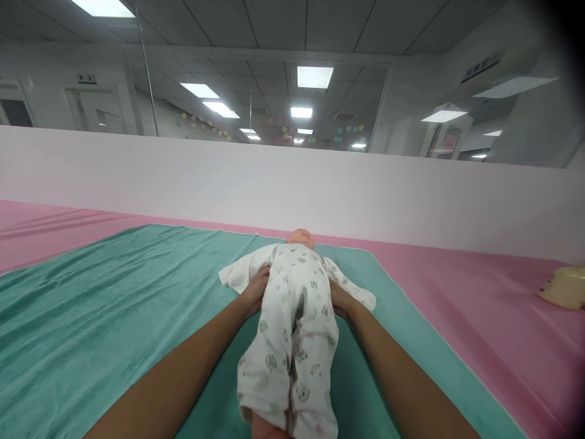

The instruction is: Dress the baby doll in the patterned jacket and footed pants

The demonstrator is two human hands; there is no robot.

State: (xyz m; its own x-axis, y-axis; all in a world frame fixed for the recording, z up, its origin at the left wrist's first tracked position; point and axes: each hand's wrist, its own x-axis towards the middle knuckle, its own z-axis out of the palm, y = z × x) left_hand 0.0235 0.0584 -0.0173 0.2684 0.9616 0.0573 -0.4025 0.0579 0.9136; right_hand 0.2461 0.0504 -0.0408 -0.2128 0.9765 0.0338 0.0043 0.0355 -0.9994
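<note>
Subject: a doll (300,238), lying at the centre of the frame on a teal sheet (137,305), head towards the white wall (274,189), legs towards the lower edge. It wears a white printed garment (297,274).

Found complete, as judged from its present lie: the garment covers the trunk and both legs; the left-hand sleeve (240,274) and right-hand sleeve (359,292) are spread outward on either side. A bare skin-toned part (267,428) shows below one trouser leg at bottom centre.

Found open or unverified: no doll hand is visible at either sleeve end, so full insertion of the arms cannot be confirmed. Fastenings cannot be made out. The cloth is creased between the legs; some straightening may be outstanding.

Grip: the left hand (256,291) lies against the garment's side, left of centre; the right hand (340,300) is opposite, right of centre. Fingertips of both are hidden by the cloth; whether they pinch it or merely press cannot be told. With both hands engaged, handling is judged unfinished.
</note>
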